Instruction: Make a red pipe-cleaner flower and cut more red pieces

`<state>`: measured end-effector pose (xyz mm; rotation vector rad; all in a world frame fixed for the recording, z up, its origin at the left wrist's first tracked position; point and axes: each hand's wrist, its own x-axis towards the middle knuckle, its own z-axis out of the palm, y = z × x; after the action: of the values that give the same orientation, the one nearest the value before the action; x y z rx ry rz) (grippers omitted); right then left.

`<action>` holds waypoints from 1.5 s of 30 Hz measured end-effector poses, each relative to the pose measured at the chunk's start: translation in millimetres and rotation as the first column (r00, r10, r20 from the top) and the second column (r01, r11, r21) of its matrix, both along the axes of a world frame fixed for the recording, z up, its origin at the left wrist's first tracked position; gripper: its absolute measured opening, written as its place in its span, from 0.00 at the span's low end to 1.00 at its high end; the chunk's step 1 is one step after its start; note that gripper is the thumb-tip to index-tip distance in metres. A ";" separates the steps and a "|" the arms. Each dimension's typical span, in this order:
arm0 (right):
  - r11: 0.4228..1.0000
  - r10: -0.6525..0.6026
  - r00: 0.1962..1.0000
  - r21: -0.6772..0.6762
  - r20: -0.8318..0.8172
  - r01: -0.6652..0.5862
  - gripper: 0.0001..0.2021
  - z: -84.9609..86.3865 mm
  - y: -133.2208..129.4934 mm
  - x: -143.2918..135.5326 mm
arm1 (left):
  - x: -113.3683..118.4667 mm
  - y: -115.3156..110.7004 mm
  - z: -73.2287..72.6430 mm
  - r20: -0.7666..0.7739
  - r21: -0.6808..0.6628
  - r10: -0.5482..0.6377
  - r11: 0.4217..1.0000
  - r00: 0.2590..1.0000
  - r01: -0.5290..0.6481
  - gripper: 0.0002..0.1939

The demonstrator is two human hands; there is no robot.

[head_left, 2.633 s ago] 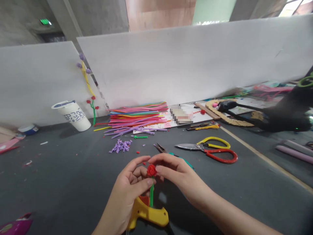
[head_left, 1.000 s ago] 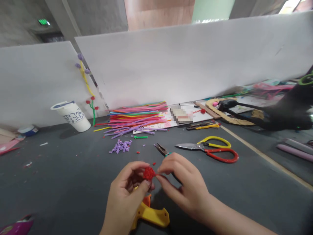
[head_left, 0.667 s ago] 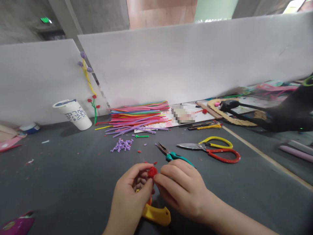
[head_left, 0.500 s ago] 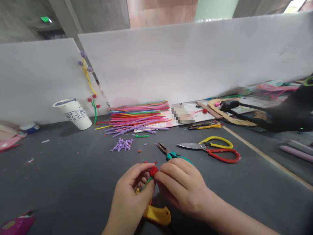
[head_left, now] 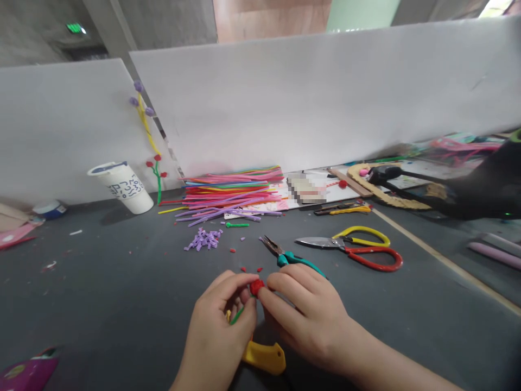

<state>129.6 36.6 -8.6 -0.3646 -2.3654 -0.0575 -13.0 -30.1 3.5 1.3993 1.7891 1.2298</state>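
Observation:
Between the fingertips of both hands is a small red pipe-cleaner flower (head_left: 256, 287) on a green stem (head_left: 236, 315). My left hand (head_left: 222, 320) is closed around it, thumb and fingers pinching the flower and stem. From the right, my right hand (head_left: 307, 315) presses its thumb and forefinger against the red head. A yellow-handled tool (head_left: 265, 357) lies under the hands, partly hidden by them. Just beyond the fingers are small red bits (head_left: 259, 270) on the table. Pliers with teal handles (head_left: 285, 257) rest right behind my right hand.
Large scissors (head_left: 350, 247) lie to the right of the pliers. Farther back are a pile of cut purple pieces (head_left: 204, 239), a stack of coloured pipe cleaners (head_left: 232, 193) and a yellow cutter (head_left: 345, 208). A white cup (head_left: 126, 187) leans at left; a purple packet (head_left: 30, 373) is at lower left.
The red flower has turned slightly in the fingers, and less of its green stem shows. Both hands stay in nearly the same place. The camera view has shifted a little.

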 end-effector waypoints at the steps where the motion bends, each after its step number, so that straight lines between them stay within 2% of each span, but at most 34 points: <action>1: 1.000 -0.006 1.000 0.012 0.012 0.006 0.10 0.1 -1.0 -0.6 | 0.2 0.2 0.2 -0.017 -0.005 -0.002 1.000 1.000 0.002 0.10; 5: 1.000 -0.010 1.000 -0.015 0.000 0.010 0.09 2.4 -3.2 -3.4 | -0.6 1.1 -0.9 -0.030 -0.024 -0.005 1.000 1.000 0.005 0.10; 7: 0.990 0.008 0.997 -0.140 -0.072 -0.018 0.07 3.9 -3.0 -3.8 | -2.2 1.7 -2.1 0.013 -0.042 -0.003 0.999 1.000 0.004 0.10; 10: 0.931 -0.003 0.979 -0.357 -0.202 -0.071 0.05 4.8 -2.0 -2.7 | -4.5 2.3 -2.9 0.098 -0.041 0.006 0.999 0.995 -0.002 0.09; 12: 0.900 0.004 0.974 -0.423 -0.228 -0.103 0.06 4.2 -1.8 -1.9 | -4.7 2.1 -2.4 0.128 -0.011 0.023 1.000 0.991 -0.022 0.09; 16: 0.873 0.071 0.966 -0.454 -0.247 -0.180 0.07 1.9 -3.2 -2.7 | -2.0 -0.2 0.5 0.175 0.045 0.077 0.995 0.982 -0.086 0.09; 19: 0.853 0.084 0.953 -0.474 -0.292 -0.221 0.08 1.3 -2.9 -3.7 | -0.5 -1.6 2.8 0.292 0.023 0.082 0.995 0.953 -0.093 0.09; 23: 0.835 0.065 0.935 -0.494 -0.348 -0.242 0.09 2.4 0.2 -2.5 | -1.2 -1.2 2.5 0.570 -0.041 0.024 0.999 0.821 -0.001 0.10; 25: 0.832 0.063 0.932 -0.496 -0.357 -0.247 0.08 3.0 1.6 -1.0 | -1.4 0.0 1.7 0.648 -0.049 0.021 0.999 0.762 0.014 0.09; 29: 0.823 0.087 0.931 -0.501 -0.354 -0.267 0.08 4.5 3.0 1.7 | 0.0 1.6 2.0 0.668 -0.059 0.043 0.998 0.742 -0.005 0.06; 34: 0.796 0.102 0.921 -0.525 -0.375 -0.302 0.08 10.9 3.2 1.9 | 2.6 1.3 6.2 0.706 -0.059 0.044 0.998 0.707 -0.003 0.09; 38: 0.768 -0.019 0.908 -0.588 -0.418 -0.254 0.08 16.9 3.9 0.7 | 2.6 1.6 9.0 0.763 -0.082 0.069 0.997 0.642 -0.009 0.18; 41: 0.774 -0.100 0.918 -0.610 -0.383 -0.170 0.07 17.9 4.3 0.9 | 1.2 1.1 8.5 0.754 -0.120 0.085 0.993 0.652 0.009 0.12; 45: 0.798 -0.115 0.930 -0.590 -0.349 -0.123 0.06 17.2 3.1 0.7 | 0.6 0.0 7.3 0.722 -0.129 0.121 0.991 0.681 -0.039 0.12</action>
<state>130.3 39.7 8.6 -0.6138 -1.9487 0.7343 -12.4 -30.1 10.7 0.6026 1.3076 1.4448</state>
